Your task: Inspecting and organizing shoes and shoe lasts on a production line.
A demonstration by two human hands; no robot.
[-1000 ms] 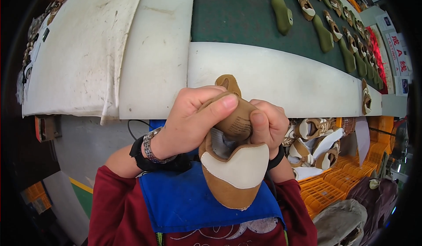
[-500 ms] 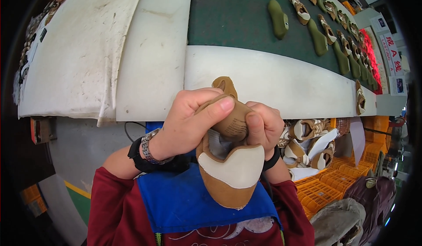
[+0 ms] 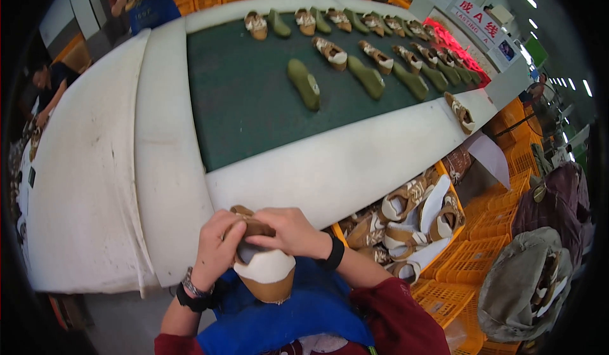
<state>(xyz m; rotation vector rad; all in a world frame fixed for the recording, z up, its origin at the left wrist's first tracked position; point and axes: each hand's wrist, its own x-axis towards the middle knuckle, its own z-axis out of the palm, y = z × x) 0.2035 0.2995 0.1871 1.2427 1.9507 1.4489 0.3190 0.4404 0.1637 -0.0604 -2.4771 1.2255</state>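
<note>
Both of my hands hold a brown and white shoe upper (image 3: pixel 266 269) above my blue apron, its heel end toward me. My left hand (image 3: pixel 217 246) is closed on the left side of the opening, thumb on the brown tongue or collar lining. At the right side, my right hand (image 3: pixel 293 230) has its fingers closed around the same edge. A pale lining shows inside the opening. The toe end is mostly hidden behind my hands.
Green shoe lasts (image 3: pixel 304 85) and brown-white shoes (image 3: pixel 329 53) stand in rows on a green belt (image 3: pixel 235 101). One shoe (image 3: pixel 460 112) lies on the white ledge (image 3: pixel 355 158). At right, an orange crate (image 3: pixel 455 234) holds several uppers. Two other people are across the left side.
My view has tilted up and swung right, showing more of the belt and crate. The shoe upper now appears lower and further left, with both hands still on it.
</note>
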